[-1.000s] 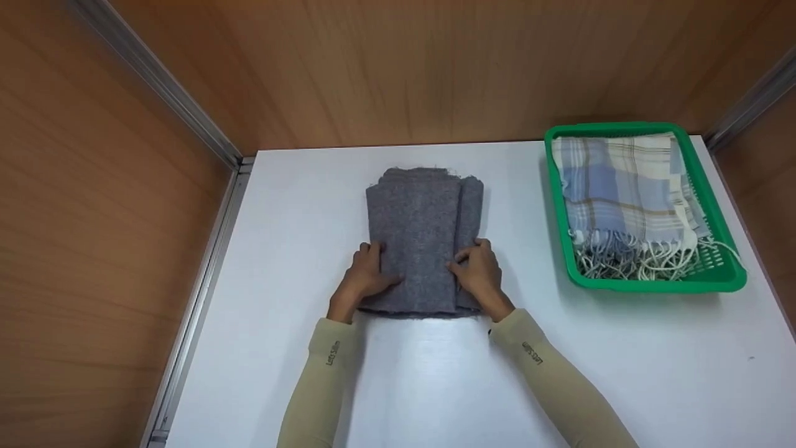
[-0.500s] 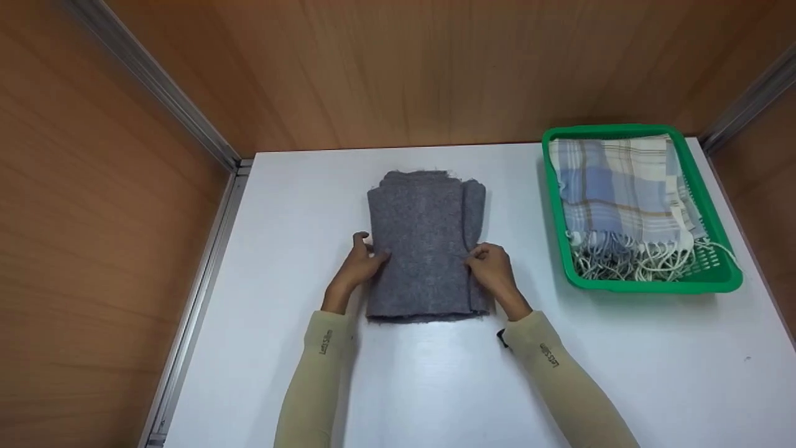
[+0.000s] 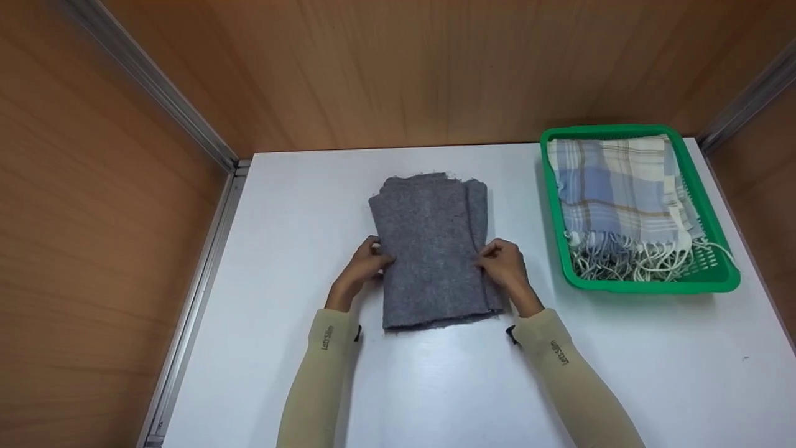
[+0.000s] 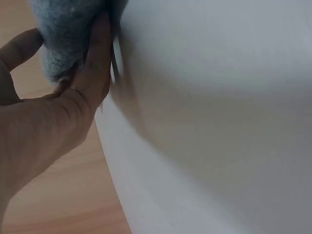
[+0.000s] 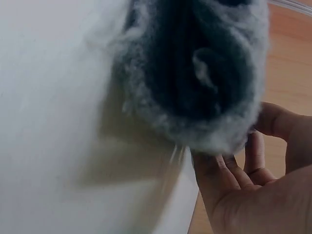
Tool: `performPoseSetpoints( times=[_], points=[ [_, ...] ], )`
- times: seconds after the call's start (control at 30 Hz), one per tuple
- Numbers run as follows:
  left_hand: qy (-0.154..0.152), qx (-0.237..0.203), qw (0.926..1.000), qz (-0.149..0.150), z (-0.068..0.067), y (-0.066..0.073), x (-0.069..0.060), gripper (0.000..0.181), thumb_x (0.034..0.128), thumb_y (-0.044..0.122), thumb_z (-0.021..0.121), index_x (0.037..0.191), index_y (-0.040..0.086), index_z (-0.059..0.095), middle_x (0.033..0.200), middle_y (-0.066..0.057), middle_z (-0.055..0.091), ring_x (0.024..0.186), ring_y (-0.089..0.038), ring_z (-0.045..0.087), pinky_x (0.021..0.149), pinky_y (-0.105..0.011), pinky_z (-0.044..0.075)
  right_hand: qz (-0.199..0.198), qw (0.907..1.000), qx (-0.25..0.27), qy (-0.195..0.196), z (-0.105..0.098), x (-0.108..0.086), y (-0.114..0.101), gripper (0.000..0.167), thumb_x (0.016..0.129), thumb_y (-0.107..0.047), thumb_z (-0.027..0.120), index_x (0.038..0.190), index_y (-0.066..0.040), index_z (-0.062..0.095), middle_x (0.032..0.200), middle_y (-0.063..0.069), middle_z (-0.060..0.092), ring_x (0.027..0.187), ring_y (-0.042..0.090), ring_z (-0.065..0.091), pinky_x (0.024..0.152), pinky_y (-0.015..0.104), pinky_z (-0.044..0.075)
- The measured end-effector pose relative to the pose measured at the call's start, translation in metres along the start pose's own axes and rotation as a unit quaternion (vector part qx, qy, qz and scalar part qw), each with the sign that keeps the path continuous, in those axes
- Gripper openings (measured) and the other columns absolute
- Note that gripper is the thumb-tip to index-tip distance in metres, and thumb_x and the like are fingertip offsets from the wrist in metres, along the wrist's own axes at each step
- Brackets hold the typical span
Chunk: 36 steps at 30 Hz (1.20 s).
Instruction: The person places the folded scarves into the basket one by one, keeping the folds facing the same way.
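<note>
A folded grey woollen cloth with frayed edges lies on the white table, turned slightly askew. At its left edge my left hand grips the fold, thumb on top and fingers underneath. My right hand pinches the right side, near the seam between the upper layer and a narrower strip beside it. In the left wrist view the thumb and fingers of the left hand stand on either side of the fluffy fold. Rolled layers of the cloth show end-on in the right wrist view, with the right hand around the outer fold.
A green plastic basket stands at the table's back right. In it lies a folded plaid scarf in blue, white and tan, with long fringes. Wooden panels close off the back and sides of the white table.
The cloth's near end has shifted right and toward me, and it now lies tilted. Its upper layer covers more of the right strip. My right hand has moved right with it.
</note>
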<state>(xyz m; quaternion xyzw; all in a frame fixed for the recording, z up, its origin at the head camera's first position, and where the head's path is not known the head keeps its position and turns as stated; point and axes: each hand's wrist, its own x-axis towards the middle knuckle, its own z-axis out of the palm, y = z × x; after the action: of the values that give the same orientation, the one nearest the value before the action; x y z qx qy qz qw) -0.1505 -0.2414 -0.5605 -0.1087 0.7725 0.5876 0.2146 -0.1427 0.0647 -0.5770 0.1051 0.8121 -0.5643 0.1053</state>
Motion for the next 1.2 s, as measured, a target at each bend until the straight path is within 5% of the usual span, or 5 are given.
performPoseSetpoints(
  times=[0.23, 0.47, 0.8, 1.1, 1.2],
  points=[
    [-0.018, -0.013, 0.9997, 0.004, 0.005, 0.003, 0.003, 0.057, 0.0995, 0.020, 0.065, 0.149, 0.009, 0.041, 0.132, -0.017, 0.061, 0.106, -0.024, 0.063, 0.087, -0.037, 0.050, 0.059, 0.9949, 0.007, -0.082, -0.011, 0.007, -0.005, 0.068, 0.095, -0.007, 0.074, 0.153, 0.007, 0.039, 0.144, 0.032, 0.052, 0.122, 0.039, 0.057, 0.099, 0.046, 0.050],
    [-0.006, -0.024, 0.9994, 0.024, 0.010, 0.006, 0.005, 0.051, 0.0972, 0.013, 0.069, 0.143, 0.011, 0.047, 0.136, -0.019, 0.064, 0.099, -0.023, 0.065, 0.077, -0.034, 0.052, 0.048, 0.9942, 0.001, -0.096, -0.012, 0.010, -0.008, 0.056, 0.097, -0.010, 0.073, 0.145, 0.007, 0.048, 0.144, 0.032, 0.056, 0.120, 0.036, 0.060, 0.093, 0.041, 0.051],
    [-0.022, -0.076, 0.9927, 0.091, 0.017, 0.024, -0.002, 0.038, 0.0948, -0.003, 0.064, 0.128, 0.010, 0.051, 0.116, -0.014, 0.071, 0.081, -0.015, 0.066, 0.060, -0.025, 0.051, 0.007, 0.9945, 0.037, -0.097, -0.032, 0.005, -0.016, 0.042, 0.097, 0.001, 0.067, 0.137, 0.003, 0.053, 0.121, 0.023, 0.071, 0.084, 0.014, 0.063, 0.072, 0.027, 0.050],
    [-0.035, -0.086, 0.9870, 0.131, 0.029, 0.056, -0.012, 0.036, 0.0940, -0.003, 0.066, 0.123, 0.012, 0.050, 0.120, -0.015, 0.069, 0.089, -0.017, 0.064, 0.061, -0.025, 0.049, -0.029, 0.9918, 0.055, -0.112, -0.075, -0.008, -0.040, 0.046, 0.098, 0.003, 0.064, 0.141, 0.005, 0.049, 0.120, 0.018, 0.067, 0.088, 0.011, 0.065, 0.074, 0.025, 0.054],
    [-0.042, -0.086, 0.9841, 0.150, 0.036, 0.068, -0.015, 0.037, 0.0935, -0.004, 0.066, 0.123, 0.010, 0.049, 0.126, -0.018, 0.069, 0.095, -0.020, 0.066, 0.063, -0.025, 0.052, -0.035, 0.9921, 0.050, -0.110, -0.089, -0.012, -0.046, 0.050, 0.098, 0.003, 0.064, 0.145, 0.005, 0.046, 0.130, 0.024, 0.065, 0.100, 0.020, 0.067, 0.076, 0.025, 0.055]
  ],
)
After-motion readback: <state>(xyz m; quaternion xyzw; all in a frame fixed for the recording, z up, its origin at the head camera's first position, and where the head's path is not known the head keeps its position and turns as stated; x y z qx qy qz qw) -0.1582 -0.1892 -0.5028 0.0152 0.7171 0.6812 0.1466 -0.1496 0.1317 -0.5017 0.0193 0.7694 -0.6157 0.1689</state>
